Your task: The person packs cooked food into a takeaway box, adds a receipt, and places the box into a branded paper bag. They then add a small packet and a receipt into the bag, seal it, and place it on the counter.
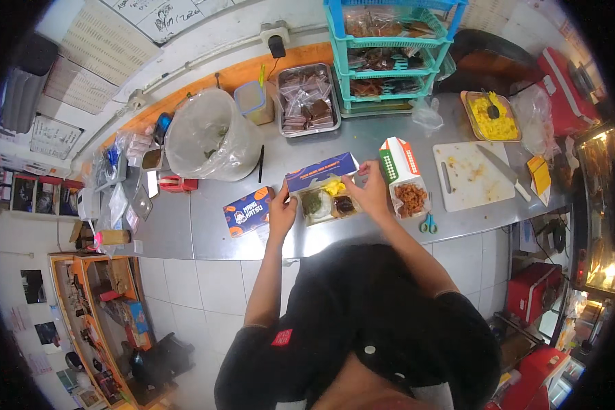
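Observation:
On the steel table in front of me lies a meal box [316, 217] with its blue and orange lid [321, 171] raised at the back. It holds rice with dark green topping [312, 202], something yellow [334, 186] and a small dark cup [344, 205]. My left hand [282, 213] grips the box's left side, closed around the edge. At its right rear corner, my right hand [372, 191] pinches the lid's edge between thumb and fingers. A second blue and orange box [248, 212] lies shut beside my left hand. Right of my right hand stands an open green and white box [402, 158] with browned fried pieces [410, 199].
Scissors [428, 223] lie near the front edge. Rightward are a cutting board [468, 174] with a knife [502, 172] and a tray of yellow food [490, 119]. Behind stand a sachet tray [307, 102], a turquoise rack [389, 58] and a bag-lined tub [212, 137].

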Tool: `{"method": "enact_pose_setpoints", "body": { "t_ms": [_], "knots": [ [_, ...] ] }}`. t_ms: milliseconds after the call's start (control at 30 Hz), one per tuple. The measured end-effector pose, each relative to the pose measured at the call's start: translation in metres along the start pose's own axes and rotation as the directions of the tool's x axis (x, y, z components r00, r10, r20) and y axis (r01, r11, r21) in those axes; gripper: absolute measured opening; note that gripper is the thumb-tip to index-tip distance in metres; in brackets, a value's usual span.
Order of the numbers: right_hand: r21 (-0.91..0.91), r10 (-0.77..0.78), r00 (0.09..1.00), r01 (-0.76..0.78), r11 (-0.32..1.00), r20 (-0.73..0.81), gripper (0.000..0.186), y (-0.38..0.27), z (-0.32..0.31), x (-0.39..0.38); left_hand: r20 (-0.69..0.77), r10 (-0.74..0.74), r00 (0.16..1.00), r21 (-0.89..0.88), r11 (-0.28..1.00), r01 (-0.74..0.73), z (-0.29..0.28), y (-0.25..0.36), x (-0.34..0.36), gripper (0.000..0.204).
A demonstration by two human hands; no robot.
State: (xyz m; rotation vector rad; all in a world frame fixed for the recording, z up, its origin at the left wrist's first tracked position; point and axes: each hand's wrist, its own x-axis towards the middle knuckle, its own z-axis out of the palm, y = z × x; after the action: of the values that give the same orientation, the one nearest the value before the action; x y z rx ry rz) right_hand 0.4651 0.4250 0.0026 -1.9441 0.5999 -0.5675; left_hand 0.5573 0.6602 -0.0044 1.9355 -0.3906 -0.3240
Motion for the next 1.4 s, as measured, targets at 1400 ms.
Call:
{"method": "enact_pose_setpoints", "body": {
  "t_ms": [1400],
  "knots": [
    [-0.413,-0.275,0.732,0.607,0.679,0.623,0.062,0.048,-0.044,-0.054,0.065,0.284,0.957,0.382,0.879,-0.287,0.015,-0.042,-0.064,0.066]
  ]
}}
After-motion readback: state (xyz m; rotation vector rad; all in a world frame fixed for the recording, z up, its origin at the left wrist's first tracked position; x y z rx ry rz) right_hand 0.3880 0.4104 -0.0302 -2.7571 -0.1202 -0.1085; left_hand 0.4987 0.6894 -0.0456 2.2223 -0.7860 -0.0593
